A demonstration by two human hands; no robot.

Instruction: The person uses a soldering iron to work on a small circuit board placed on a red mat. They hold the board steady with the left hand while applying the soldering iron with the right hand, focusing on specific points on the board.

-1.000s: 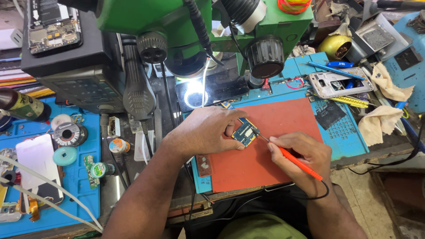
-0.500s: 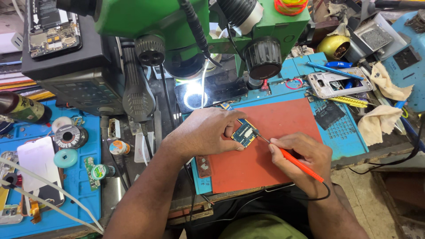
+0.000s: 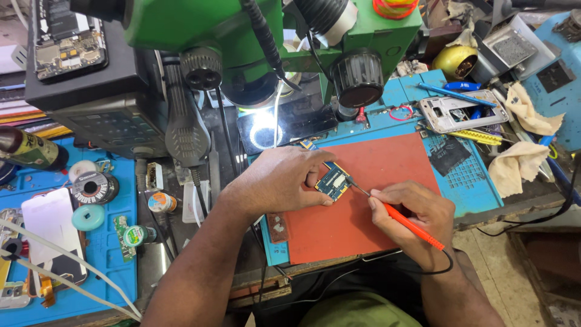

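My left hand (image 3: 279,180) pins a small blue circuit board (image 3: 333,181) against the red work mat (image 3: 387,181), fingers curled round its left edge. My right hand (image 3: 411,219) grips an orange-handled soldering iron (image 3: 409,223) like a pen. Its thin metal tip rests on the right side of the board. A black cord runs from the iron's rear end past my right wrist.
A green microscope head (image 3: 242,36) with a lit ring lamp (image 3: 264,134) hangs over the bench. An opened phone (image 3: 461,112), tweezers and rags lie right on the blue mat (image 3: 472,175). Solder spool (image 3: 95,188), small bottles and phone parts sit left.
Both hands and the board stay in place. The view has shifted slightly; the iron's tip remains on the board.
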